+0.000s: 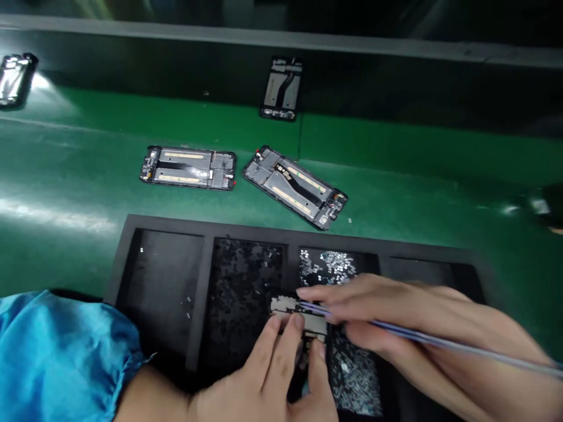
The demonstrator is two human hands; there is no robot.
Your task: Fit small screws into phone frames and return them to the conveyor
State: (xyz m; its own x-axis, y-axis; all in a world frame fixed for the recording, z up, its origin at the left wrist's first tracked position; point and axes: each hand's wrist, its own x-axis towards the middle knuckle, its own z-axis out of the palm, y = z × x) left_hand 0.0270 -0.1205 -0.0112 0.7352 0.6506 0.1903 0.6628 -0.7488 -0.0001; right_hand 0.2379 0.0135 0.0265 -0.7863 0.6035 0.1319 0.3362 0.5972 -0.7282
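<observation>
Item: left hand (pixel 281 375), lower centre; two fingertips pressed on the face of a partly assembled phone chassis (pixel 284 303), the thumb bent against its side, holding it between them. Chassis located above the middle of the tray, pale shielding plates showing at its upper end.

Item: right hand (pixel 396 310); thumb and fingers pinched together on a slender purple-grey tool (pixel 426 339), its tip at the chassis's upper end. Exact type of tool cannot be told.

Item: blue elasticated sleeve (pixel 65 357), on the left forearm.

Item: black compartmented tray (pixel 259 231), under both hands. Left compartment: a few tiny bits. Next: many small dark pieces (pixel 241 275). Next: small silvery parts (pixel 336 265), heaped. Right compartment: largely covered by the right hand.

Item: green work surface (pixel 65 193).

Item: two opened phone chassis beyond the tray, one lying crosswise (pixel 185 168), one slanted (pixel 294 186); near each other, dark flex cable on each.

Item: third opened chassis (pixel 281 88), farther back, near upright in view.

Item: another phone unit (pixel 15 79), far left, cut by the frame edge.

Item: grey ledge (pixel 264 38), rearmost.
</observation>
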